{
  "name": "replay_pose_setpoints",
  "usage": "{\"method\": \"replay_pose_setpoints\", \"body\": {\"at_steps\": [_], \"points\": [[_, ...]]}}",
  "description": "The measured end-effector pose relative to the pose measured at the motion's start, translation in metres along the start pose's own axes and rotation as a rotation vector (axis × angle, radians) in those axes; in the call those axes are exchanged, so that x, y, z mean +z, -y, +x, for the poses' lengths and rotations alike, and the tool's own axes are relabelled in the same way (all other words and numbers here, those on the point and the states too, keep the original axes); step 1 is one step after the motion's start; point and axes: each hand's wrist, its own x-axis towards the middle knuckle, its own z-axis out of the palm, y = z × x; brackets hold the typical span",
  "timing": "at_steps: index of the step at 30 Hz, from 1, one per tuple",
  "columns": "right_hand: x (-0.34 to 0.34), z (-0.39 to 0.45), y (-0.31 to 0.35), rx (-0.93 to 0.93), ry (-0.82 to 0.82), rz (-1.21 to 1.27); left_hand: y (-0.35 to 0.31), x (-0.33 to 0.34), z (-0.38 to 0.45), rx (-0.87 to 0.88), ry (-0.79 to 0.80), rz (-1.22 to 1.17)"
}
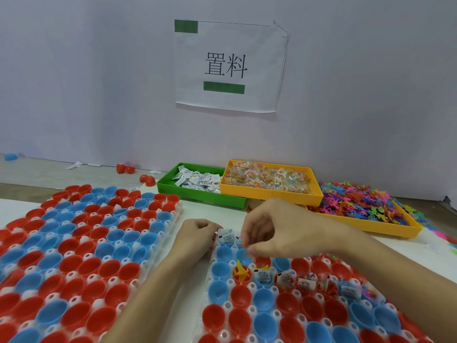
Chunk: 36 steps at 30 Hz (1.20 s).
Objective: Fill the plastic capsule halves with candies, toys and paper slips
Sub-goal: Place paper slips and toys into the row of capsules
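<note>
Two racks [173, 226] of red and blue capsule halves [265, 324], nearest. Left hand [197, 233] curled around paper slips [226, 237] over right rack's far corner; right hand [269, 230] pinching something too small to name. Three bins: green [197, 194] with slips, yellow [272, 195] with candies [267, 177], yellow [371, 225] with toys [358, 201].

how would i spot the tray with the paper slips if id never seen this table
Look at the back of the table, under the paper sign on the wall, where three trays sit in a row. The slip tray is the leftmost, touching the candy tray. It is the only green one, the other two being yellow, and it holds small white printed slips.
</note>
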Motion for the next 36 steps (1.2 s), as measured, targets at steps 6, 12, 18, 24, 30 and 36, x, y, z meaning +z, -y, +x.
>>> {"method": "replay_pose_setpoints", "body": {"at_steps": [6, 12, 18, 24, 30, 36], "points": [[0.008, 0.004, 0.007, -0.001, 0.060, -0.078, 0.000, 0.000, 0.000, 0.013, -0.002, -0.011], [0.010, 0.009, 0.008, -0.053, 0.067, -0.132, -0.001, 0.000, -0.002, 0.017, 0.005, 0.002], [0.010, 0.013, 0.004, -0.045, 0.105, -0.138, -0.002, 0.000, -0.002, 0.011, 0.000, 0.004], [0.012, 0.016, 0.006, -0.044, 0.122, -0.231, -0.002, 0.000, -0.002, 0.012, -0.006, 0.006], [0.014, 0.018, 0.006, -0.059, 0.108, -0.255, -0.004, 0.000, -0.003, 0.014, 0.001, -0.005], [0.015, 0.019, 0.000, -0.064, 0.100, -0.222, -0.003, 0.000, -0.003, 0.007, -0.002, -0.015]]}}
